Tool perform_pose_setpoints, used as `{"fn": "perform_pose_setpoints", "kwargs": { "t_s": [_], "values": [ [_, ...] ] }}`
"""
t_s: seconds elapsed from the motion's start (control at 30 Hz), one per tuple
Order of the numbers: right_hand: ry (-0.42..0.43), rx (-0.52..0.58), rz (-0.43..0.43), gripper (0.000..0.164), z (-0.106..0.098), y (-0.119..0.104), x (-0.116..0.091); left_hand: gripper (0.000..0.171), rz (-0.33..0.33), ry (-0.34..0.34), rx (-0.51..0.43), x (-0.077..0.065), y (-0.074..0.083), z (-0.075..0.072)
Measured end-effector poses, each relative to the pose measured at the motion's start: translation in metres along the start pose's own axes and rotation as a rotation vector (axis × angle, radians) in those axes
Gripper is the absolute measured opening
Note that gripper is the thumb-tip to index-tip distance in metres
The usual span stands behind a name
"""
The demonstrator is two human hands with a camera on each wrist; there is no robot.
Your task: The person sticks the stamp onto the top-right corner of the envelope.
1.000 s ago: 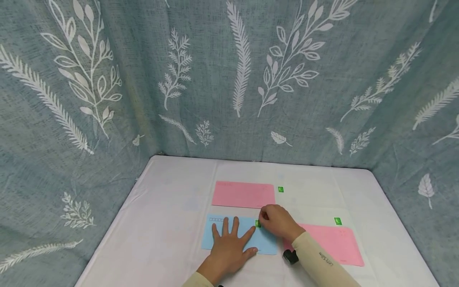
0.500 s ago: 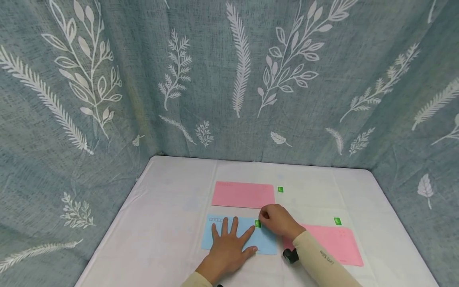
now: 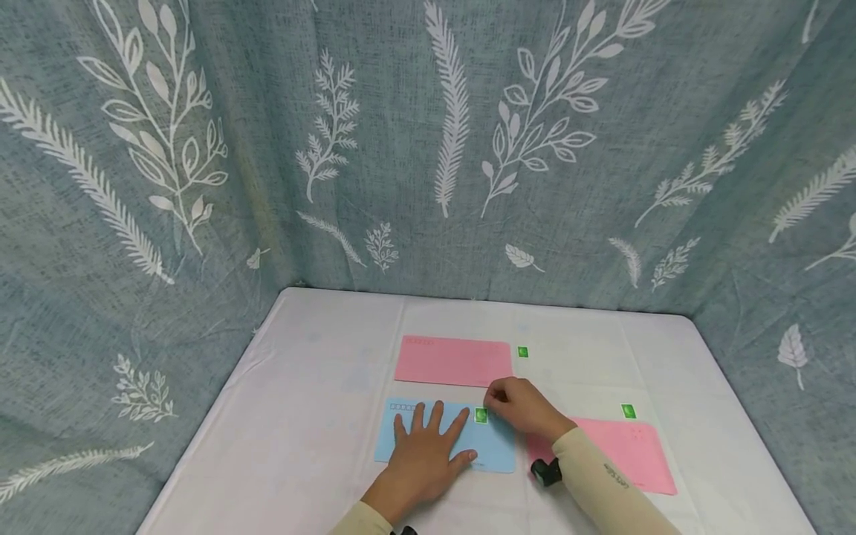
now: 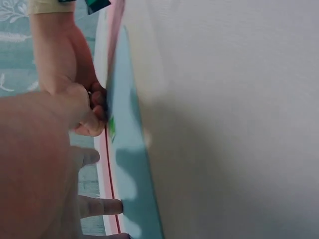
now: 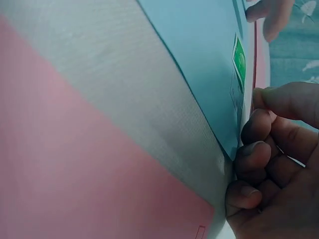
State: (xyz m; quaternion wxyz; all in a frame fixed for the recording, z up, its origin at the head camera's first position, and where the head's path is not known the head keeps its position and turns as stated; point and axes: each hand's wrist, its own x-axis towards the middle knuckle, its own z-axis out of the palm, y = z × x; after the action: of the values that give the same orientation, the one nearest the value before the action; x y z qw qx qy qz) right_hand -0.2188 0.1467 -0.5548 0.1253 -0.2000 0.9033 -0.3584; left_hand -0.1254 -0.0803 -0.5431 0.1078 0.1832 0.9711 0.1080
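Note:
A blue envelope (image 3: pixel 495 455) lies flat, a row of printed boxes at its top left. My left hand (image 3: pixel 423 459) rests on it with fingers spread. Near its top right corner sits a green stamp (image 3: pixel 481 415), also visible in the right wrist view as a white-edged green stamp (image 5: pixel 239 62) over a printed outline. Just right of the stamp is my right hand (image 3: pixel 528 407), fingers curled by the envelope's upper right edge. In the right wrist view its thumb and fingertips (image 5: pixel 255 154) come together, with nothing seen between them. The stamp is apart from both hands.
A pink envelope (image 3: pixel 455 362) lies behind the blue one, with a green stamp (image 3: pixel 523 352) at its right. Another pink envelope (image 3: pixel 635 453) lies partly under the right forearm, a stamp (image 3: pixel 628 411) above it. A patterned curtain (image 3: pixel 414 148) hangs behind the white tabletop (image 3: pixel 301 416).
My left index finger has moved left, away from the stamp. My right hand has shifted slightly to the right, off the stamp's side. The envelopes and stamps stay in place.

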Motion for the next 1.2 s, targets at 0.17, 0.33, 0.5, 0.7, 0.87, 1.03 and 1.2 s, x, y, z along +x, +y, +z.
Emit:
{"fn": "perform_pose_setpoints", "kwargs": {
  "t_s": [0.17, 0.33, 0.5, 0.7, 0.87, 1.03, 1.2],
  "values": [
    [-0.011, 0.059, 0.002, 0.018, -0.003, -0.002, -0.004, 0.056, 0.017, 0.114, 0.021, 0.000, -0.001, -0.007],
    [-0.005, 0.074, -0.005, 0.018, -0.005, -0.003, -0.005, 0.025, 0.100, 0.366, 0.037, 0.010, -0.004, -0.008],
    [0.004, 0.072, -0.011, 0.017, -0.002, 0.002, -0.003, 0.019, 0.181, 0.522, 0.068, 0.031, -0.016, -0.004],
    [0.011, 0.065, -0.008, 0.016, 0.000, 0.006, -0.002, 0.031, 0.177, 0.404, 0.053, 0.056, -0.022, -0.006],
    [0.022, 0.078, -0.007, 0.017, 0.001, 0.007, -0.003, 0.061, 0.123, 0.165, 0.072, 0.076, -0.020, -0.007],
    [0.020, 0.115, 0.019, 0.019, 0.001, 0.007, -0.005, 0.058, 0.096, 0.091, 0.054, 0.089, -0.017, 0.001],
    [0.034, 0.106, 0.006, 0.018, 0.001, 0.007, -0.004, 0.059, 0.060, 0.053, 0.049, 0.092, -0.013, -0.001]
  ]
}}
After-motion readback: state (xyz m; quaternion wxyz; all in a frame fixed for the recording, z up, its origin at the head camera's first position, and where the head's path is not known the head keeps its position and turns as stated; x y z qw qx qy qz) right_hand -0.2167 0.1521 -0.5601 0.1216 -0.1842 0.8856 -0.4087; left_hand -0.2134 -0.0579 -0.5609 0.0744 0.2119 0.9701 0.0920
